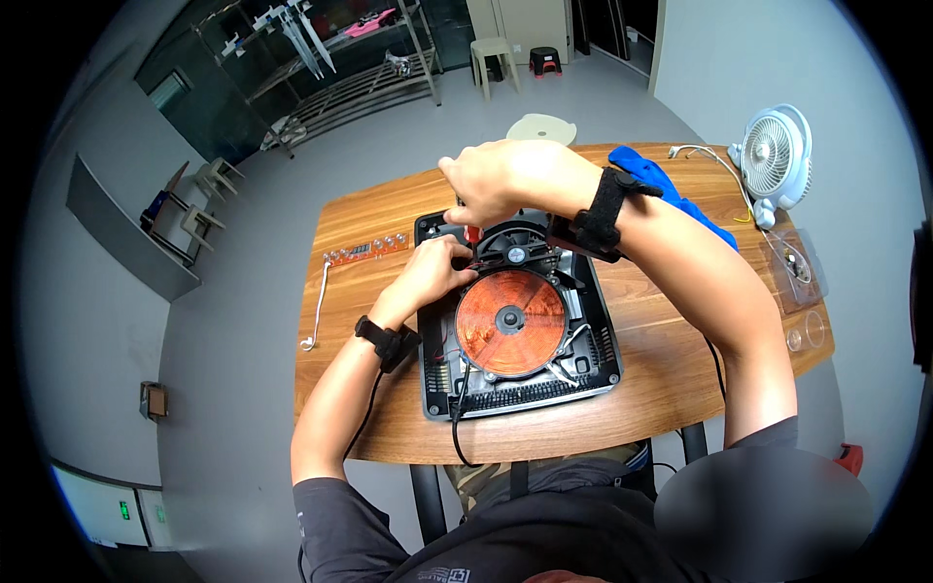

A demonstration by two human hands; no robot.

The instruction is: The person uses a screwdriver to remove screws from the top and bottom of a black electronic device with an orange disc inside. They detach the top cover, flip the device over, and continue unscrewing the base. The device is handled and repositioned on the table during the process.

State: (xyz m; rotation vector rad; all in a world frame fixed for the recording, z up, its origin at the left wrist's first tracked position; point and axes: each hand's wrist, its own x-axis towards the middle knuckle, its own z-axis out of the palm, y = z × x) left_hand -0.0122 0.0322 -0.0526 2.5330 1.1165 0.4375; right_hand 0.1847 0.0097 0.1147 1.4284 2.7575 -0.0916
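Note:
An opened induction cooker [434, 384] lies on the table, its round copper coil [486, 325] and black cooling fan [515, 255] exposed. My right hand [491, 180] is closed around the upper part of an upright screwdriver [473, 234], whose red section shows below my fingers. The screwdriver's tip points down into the housing, left of the fan; the tip itself is hard to see. My left hand [432, 270] rests at the housing's left side, thumb and fingers pinched close together beside the screwdriver's lower end. What they hold, if anything, is hidden.
An orange control board [364, 251] with a white cable lies left of the cooker. At the right are a blue cloth [661, 185], a white fan [773, 155], a clear plastic tray [792, 267] and small clear round dishes [805, 335]. A black cord [457, 437] hangs over the front edge.

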